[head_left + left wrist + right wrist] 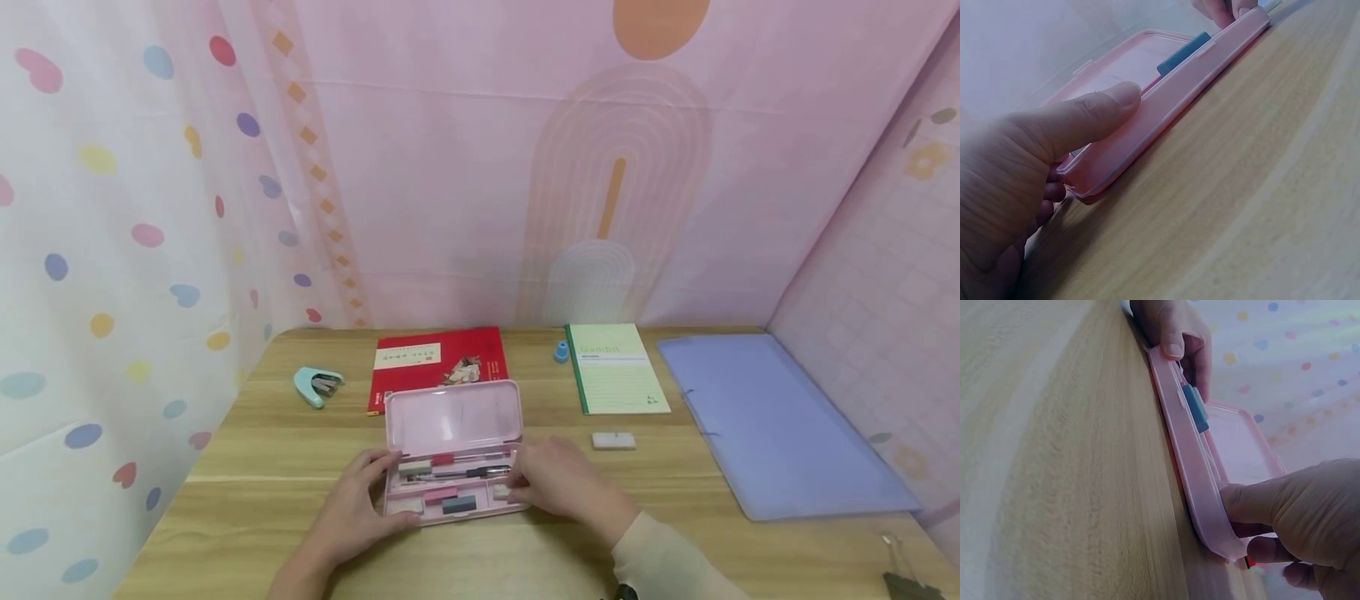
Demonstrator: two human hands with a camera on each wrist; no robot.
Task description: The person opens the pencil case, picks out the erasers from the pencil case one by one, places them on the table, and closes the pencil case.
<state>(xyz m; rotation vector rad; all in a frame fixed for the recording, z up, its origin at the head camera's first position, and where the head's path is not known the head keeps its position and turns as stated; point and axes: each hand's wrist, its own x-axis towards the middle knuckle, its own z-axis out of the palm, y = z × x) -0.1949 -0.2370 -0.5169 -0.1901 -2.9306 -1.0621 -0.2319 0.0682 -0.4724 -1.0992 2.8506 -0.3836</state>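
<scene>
- An open, shallow pink plastic pencil case (pixel 452 454) lies on the light wooden table (pixel 262 467) directly in front of me, its lid (pixel 452 415) folded back flat away from me.
- My left hand (pixel 358 508) holds the left end of the case: the thumb (pixel 1094 109) lies along the near rim, and the other fingers curl around the corner, so the hand is clamped on it.
- My right hand (pixel 558 482) holds the right end the same way, thumb (pixel 1254 501) pressed on the near rim and fingers curled round the far side.
- Inside the tray lie a dark blue-grey eraser block (pixel 459 503), a pink eraser block (pixel 441 494) just beside it, and a dark pen (pixel 457 473) lying lengthwise behind them.
- Behind the lid, touching or nearly touching it, lies a red book with a white label (pixel 438 360).
- To the far left sits a small mint-green stapler (pixel 317 386).
- To the right of the red book lie a small blue pencil sharpener (pixel 562 352) and, just beside it, a pale green lined notebook (pixel 615 368).
- A white rectangular eraser (pixel 613 440) rests alone on the table, near my right hand.
- A large translucent lilac plastic folder (pixel 772 417) covers the right side of the table.
- Pink and polka-dot curtains (pixel 112 208) surround the table.
</scene>
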